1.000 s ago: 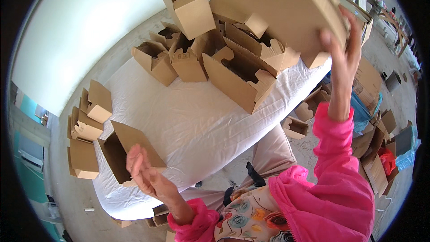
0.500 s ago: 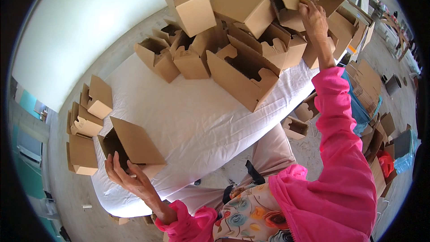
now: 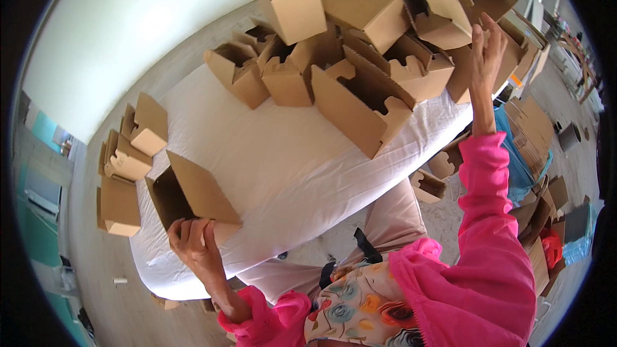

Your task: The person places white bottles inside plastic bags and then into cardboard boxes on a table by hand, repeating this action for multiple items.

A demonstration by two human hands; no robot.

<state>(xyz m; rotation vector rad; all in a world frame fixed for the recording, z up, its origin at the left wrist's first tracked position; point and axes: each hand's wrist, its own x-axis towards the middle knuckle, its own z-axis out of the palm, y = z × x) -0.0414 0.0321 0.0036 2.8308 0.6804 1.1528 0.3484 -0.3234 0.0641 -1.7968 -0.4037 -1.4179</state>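
Note:
At the near left of the white-covered table, an open brown cardboard box [image 3: 209, 196] lies with its dark inside showing. My left hand [image 3: 196, 244] has its bent fingers and thumb closed on the near edge of that box. My right hand [image 3: 488, 54] is stretched far forward, fingers extended and holding nothing. Just left of it, a cardboard box with a raised flap [image 3: 437, 0] rests on the heap. Whether the right hand touches any box behind it is hard to tell.
The white-covered table [image 3: 257, 154] carries several open boxes along its far side, among them a long box [image 3: 363, 103]. More small boxes [image 3: 121, 202] stand at its left edge. On the floor at right are a blue plastic bag [image 3: 514, 154] and a dark bucket [image 3: 569, 136].
My right hand has let go of the flap of the far box and moved right, its fingers now extended. My left fingers have closed onto the near box's edge. The view has shifted slightly.

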